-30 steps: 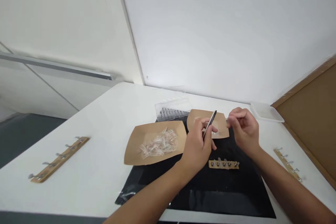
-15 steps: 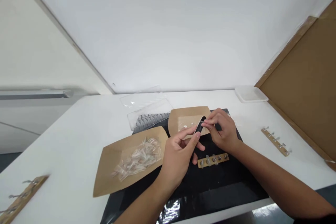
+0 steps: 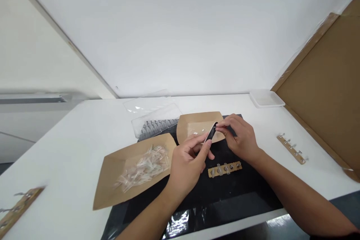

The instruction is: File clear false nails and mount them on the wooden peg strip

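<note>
Black tweezers (image 3: 211, 132) in left hand (image 3: 187, 168), grip closed around them, held over far kraft tray. Right hand (image 3: 242, 138), grip pinched at tweezers' upper end, fingertips touching; anything held there hidden. Below hands, wooden strip (image 3: 225, 169) with clear plastic pieces, on black sheet (image 3: 239, 197). Near kraft tray (image 3: 108, 180) heaped with clear plastic pieces (image 3: 143, 168). Far kraft tray (image 3: 191, 120) holds few small bits. Beyond, clear plastic box (image 3: 154, 122), white tray (image 3: 266, 98) on counter (image 3: 70, 138); further wooden strips (image 3: 291, 150) (image 3: 19, 210) either side.
</note>
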### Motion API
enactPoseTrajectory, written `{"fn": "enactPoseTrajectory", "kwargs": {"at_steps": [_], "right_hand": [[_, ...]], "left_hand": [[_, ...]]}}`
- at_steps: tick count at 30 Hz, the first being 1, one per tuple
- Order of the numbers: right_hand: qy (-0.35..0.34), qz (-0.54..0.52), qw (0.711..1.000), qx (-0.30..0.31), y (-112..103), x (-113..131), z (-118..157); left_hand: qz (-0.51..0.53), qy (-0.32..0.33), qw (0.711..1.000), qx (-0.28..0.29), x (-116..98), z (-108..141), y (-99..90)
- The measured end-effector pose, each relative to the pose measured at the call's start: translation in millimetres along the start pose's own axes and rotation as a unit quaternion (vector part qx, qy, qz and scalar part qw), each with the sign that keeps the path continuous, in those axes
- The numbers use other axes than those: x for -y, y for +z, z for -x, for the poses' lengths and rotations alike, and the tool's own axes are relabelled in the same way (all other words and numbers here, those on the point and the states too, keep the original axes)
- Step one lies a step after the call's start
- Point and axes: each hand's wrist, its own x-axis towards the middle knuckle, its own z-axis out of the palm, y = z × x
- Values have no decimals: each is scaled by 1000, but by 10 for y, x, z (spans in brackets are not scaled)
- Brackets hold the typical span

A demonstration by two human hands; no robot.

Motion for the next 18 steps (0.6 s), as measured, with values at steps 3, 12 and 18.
{"fn": "enactPoseTrajectory", "kwargs": {"at_steps": [3,12,18], "right_hand": [[-11,4,1000,-4,36,13,12],[-17,172,985,27,140,-49,55],[-68,227,968,87,274,-34,41]], "left_hand": [[-12,-4,1000,0,-2,-4,-3],[-7,-38,999,16,3,-11,-17],[-77,-15,996,-37,83,-41,3]]}}
